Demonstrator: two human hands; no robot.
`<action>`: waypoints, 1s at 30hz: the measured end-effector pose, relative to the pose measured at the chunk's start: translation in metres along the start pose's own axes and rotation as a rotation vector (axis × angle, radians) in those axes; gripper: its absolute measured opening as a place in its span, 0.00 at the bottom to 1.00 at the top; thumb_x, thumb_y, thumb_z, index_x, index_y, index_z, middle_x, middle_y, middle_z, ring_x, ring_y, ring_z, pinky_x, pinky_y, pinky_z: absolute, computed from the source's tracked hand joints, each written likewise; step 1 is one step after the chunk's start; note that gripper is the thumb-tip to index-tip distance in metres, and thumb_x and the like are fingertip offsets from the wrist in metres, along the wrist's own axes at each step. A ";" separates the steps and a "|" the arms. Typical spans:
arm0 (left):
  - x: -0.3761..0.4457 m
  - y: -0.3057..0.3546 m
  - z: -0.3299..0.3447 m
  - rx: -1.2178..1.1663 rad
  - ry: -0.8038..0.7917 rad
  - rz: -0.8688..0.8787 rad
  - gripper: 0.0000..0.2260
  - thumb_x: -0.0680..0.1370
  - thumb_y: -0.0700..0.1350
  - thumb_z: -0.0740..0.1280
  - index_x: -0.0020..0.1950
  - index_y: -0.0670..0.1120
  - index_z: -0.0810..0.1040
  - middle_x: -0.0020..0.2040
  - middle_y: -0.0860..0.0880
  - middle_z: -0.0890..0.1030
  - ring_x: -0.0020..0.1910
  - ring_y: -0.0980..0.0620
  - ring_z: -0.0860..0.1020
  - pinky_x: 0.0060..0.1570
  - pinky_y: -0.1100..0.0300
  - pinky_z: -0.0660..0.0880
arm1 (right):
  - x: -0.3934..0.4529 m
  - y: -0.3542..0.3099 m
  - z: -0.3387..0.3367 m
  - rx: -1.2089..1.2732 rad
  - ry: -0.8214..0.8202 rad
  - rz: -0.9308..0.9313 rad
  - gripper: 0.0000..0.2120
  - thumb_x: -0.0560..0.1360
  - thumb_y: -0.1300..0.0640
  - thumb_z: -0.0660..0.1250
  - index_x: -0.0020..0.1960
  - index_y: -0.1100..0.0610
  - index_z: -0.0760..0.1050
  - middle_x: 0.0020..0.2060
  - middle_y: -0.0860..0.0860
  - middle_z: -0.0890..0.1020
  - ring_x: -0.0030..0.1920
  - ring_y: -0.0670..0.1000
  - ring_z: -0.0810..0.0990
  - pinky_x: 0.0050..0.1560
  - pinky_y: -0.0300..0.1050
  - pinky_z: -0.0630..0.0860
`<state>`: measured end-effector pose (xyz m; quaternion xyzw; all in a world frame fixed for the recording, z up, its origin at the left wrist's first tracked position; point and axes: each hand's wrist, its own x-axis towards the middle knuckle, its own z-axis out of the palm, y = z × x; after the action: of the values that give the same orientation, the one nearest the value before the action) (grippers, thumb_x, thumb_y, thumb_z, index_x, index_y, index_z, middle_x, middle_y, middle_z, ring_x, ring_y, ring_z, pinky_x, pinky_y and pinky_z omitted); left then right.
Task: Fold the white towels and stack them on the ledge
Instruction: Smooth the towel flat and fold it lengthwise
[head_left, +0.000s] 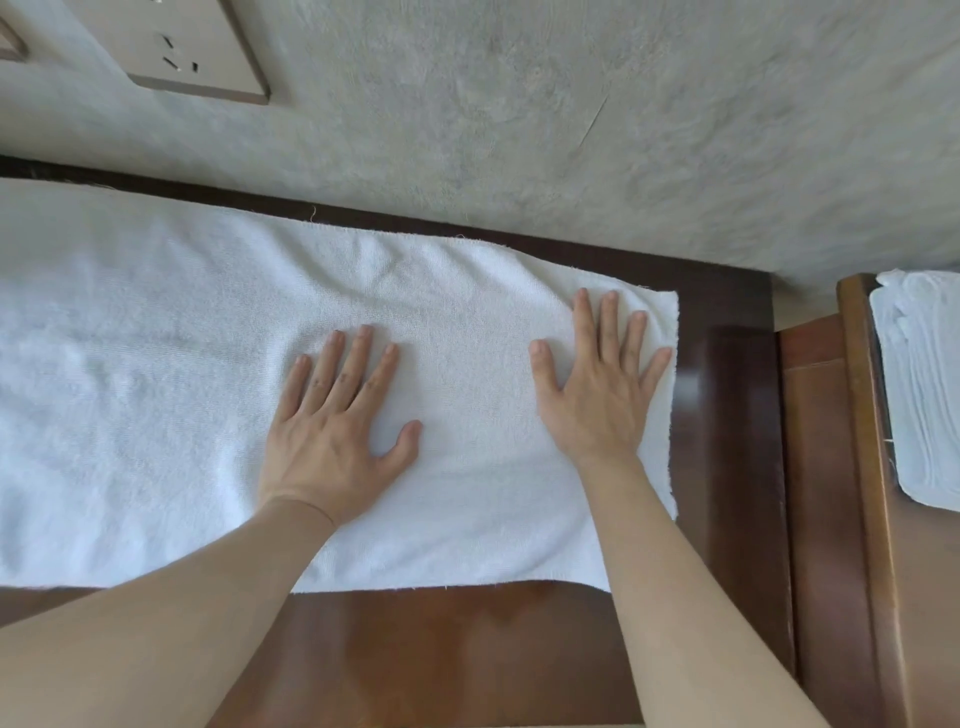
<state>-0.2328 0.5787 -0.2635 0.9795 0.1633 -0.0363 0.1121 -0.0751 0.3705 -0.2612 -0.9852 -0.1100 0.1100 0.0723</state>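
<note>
A white towel (208, 364) lies flat on the dark wooden tabletop (441, 649), long axis running left to right along its back edge; left hand (332, 431) and right hand (597, 395) press it, fingers straight and spread; folded towels (919, 384) sit stacked on the ledge (852, 467) at right

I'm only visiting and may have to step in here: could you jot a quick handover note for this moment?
Left hand: flat, fingers spread, pressing on the towel.
Right hand: flat on the towel's right end.
The towel lies spread on the wooden table.
Done: a stack of folded towels sits on the ledge at right.
Left: fold this towel and add it to the stack.
</note>
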 end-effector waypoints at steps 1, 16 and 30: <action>0.000 0.000 0.000 0.001 0.000 0.001 0.34 0.79 0.66 0.51 0.83 0.54 0.51 0.82 0.52 0.50 0.82 0.51 0.46 0.79 0.49 0.44 | 0.006 0.002 -0.002 0.005 -0.005 -0.012 0.34 0.79 0.31 0.41 0.81 0.41 0.37 0.81 0.45 0.39 0.80 0.54 0.34 0.77 0.65 0.32; -0.001 0.000 0.000 -0.023 0.008 0.002 0.34 0.79 0.65 0.52 0.83 0.54 0.52 0.83 0.51 0.50 0.82 0.51 0.46 0.79 0.48 0.45 | 0.044 0.045 -0.033 0.158 0.212 0.031 0.29 0.84 0.48 0.57 0.81 0.58 0.56 0.81 0.56 0.56 0.80 0.56 0.54 0.77 0.52 0.53; 0.000 0.001 -0.002 -0.037 0.010 -0.003 0.34 0.78 0.65 0.53 0.82 0.54 0.54 0.82 0.52 0.52 0.81 0.52 0.47 0.79 0.49 0.45 | 0.080 0.035 -0.037 -0.215 0.370 0.124 0.08 0.83 0.60 0.59 0.59 0.58 0.74 0.57 0.57 0.75 0.57 0.60 0.73 0.53 0.51 0.63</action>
<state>-0.2326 0.5783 -0.2614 0.9772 0.1661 -0.0284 0.1293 0.0168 0.3511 -0.2472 -0.9955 -0.0449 -0.0809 -0.0210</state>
